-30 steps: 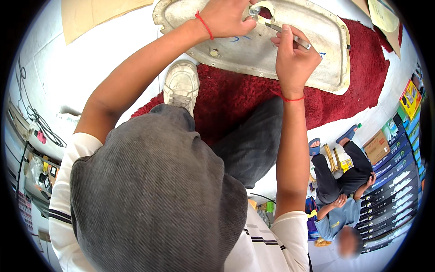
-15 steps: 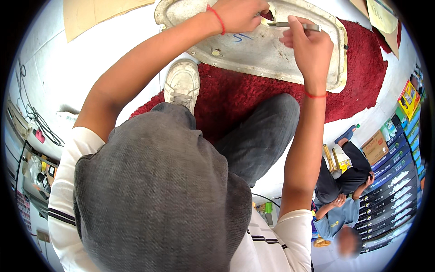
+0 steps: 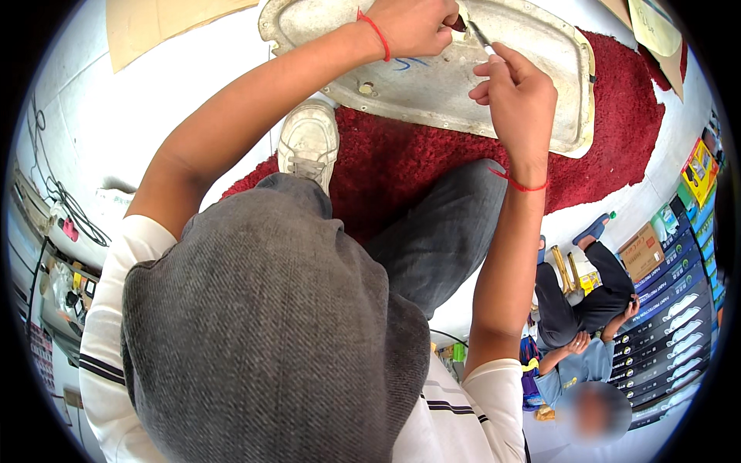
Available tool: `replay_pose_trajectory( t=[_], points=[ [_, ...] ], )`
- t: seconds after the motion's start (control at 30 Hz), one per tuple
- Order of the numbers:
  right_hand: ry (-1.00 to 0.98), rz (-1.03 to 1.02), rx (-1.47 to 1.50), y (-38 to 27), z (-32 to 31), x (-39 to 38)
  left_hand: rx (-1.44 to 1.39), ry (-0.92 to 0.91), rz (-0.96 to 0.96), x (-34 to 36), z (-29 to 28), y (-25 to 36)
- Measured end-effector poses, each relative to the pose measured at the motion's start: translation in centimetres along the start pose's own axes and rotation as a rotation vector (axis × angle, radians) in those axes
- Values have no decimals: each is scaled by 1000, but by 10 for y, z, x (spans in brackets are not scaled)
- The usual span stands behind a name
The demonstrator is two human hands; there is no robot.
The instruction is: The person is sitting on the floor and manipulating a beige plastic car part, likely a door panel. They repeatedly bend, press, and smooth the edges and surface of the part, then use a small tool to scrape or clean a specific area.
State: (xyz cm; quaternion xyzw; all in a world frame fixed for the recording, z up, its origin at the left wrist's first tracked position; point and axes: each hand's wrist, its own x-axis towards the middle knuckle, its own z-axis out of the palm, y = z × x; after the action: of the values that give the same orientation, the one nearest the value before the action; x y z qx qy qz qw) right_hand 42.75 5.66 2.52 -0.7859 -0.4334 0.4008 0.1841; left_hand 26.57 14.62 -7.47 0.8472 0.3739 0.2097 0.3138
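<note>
A dirty off-white panel (image 3: 440, 85) with a raised rim and rounded corners lies on a shaggy red rug (image 3: 617, 123). Blue marks are drawn on it. My left hand (image 3: 413, 25) rests on the panel, fingers curled together beside a small cut-out with dark red in it; what they pinch is hidden. My right hand (image 3: 521, 100) is closed round a slim knife-like tool (image 3: 479, 35) with a dark, narrow front end and a pale rear part. The tool slants toward the cut-out, close to my left fingertips.
My shoe (image 3: 309, 143) stands at the panel's near edge. Brown cardboard (image 3: 166, 27) lies far left, with more sheets (image 3: 656, 31) far right. At the right, another person (image 3: 579, 339) sits beside stacked boxes (image 3: 671, 332). Black cables (image 3: 62, 193) run along the left.
My right hand has shifted slightly left and down. The tool has turned from nearly level to a steep slant. My left hand stays by the cut-out.
</note>
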Motion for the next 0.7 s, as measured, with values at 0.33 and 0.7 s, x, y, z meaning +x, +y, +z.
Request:
replay_pose_trajectory(
  t=[0.33, 0.7],
  points=[
    [-24, -2, -72, -6, 1, 0, 47, -30, 41, -1, 1, 1],
    [-53, -19, -217, -19, -3, 9, 77, -34, 133, -1, 10, -3]
  ],
)
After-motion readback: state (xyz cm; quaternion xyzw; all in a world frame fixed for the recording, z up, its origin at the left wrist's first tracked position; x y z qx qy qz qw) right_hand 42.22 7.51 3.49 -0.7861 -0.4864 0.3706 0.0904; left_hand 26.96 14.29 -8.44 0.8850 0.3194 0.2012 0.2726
